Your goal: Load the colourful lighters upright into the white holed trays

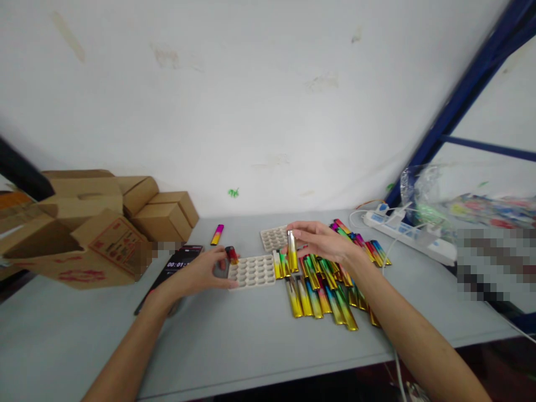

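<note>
- Right hand [320,240]: fingers pinch a silver-gold lighter case [292,254] mid-desk [251,335], hiding part of the rear tray [273,239].
- Left hand [203,272]: fingers spread around the front tray [257,272].
- Right forearm [389,301] covers some piled cases [314,301].

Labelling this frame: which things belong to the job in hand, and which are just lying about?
In use, it seems:
- shiny piece, in the right hand
- near tray, left hand at its edge
- red piece, by the left fingers
- pile, by the right hand
- far tray, probably

Lying about, apparently:
- phone
- boxes
- power strip
- bag
</note>
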Demonstrator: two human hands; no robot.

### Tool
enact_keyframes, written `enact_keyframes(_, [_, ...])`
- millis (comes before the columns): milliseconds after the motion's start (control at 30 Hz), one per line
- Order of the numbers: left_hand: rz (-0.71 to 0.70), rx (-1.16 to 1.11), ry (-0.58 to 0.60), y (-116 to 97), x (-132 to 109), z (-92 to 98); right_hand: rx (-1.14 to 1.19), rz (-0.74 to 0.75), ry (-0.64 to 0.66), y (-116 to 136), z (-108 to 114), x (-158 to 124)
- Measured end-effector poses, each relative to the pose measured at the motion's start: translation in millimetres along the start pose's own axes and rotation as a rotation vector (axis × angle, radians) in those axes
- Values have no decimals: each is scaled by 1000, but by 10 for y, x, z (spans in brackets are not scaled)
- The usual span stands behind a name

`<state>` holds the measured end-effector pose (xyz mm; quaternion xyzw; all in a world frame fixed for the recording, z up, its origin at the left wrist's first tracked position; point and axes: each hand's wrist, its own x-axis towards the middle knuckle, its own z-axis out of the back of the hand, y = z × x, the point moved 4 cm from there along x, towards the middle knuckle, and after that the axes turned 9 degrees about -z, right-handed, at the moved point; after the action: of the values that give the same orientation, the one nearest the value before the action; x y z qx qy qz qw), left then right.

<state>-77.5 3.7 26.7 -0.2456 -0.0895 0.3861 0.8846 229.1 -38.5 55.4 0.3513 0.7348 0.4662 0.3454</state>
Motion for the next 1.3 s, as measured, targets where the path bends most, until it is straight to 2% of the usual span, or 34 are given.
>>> enact_keyframes(133, [-18, -13, 3, -7, -5, 16, 45, 60, 42, 22, -77, 9])
enact_keyframes(267, [2, -13, 18, 9, -7, 17, 35, 204, -37, 30, -69, 54])
enact_keyframes(433, [4, 1, 18, 25, -12, 11, -158, 284, -138, 58, -175, 4])
enact_keyframes(633, [-11, -3, 11, 5, -16, 9, -358, 343, -115, 61, -353, -45])
enact_keyframes(800, [-19, 13, -1, 17, -22, 9, -610, 488, -343, 95, -347, -68])
enact_keyframes(1033, [-23, 27, -4, 26, -17, 12, -737, 504, -662, 75, -242, -104])
enact_keyframes(1200, [-16, 26, -1, 29, -13, 18, -746, 485, -687, 89, -239, -110])
enact_keyframes(1300, [-12, 17, 4, 36, -16, 11, -757, 477, -643, 89, -258, -104])
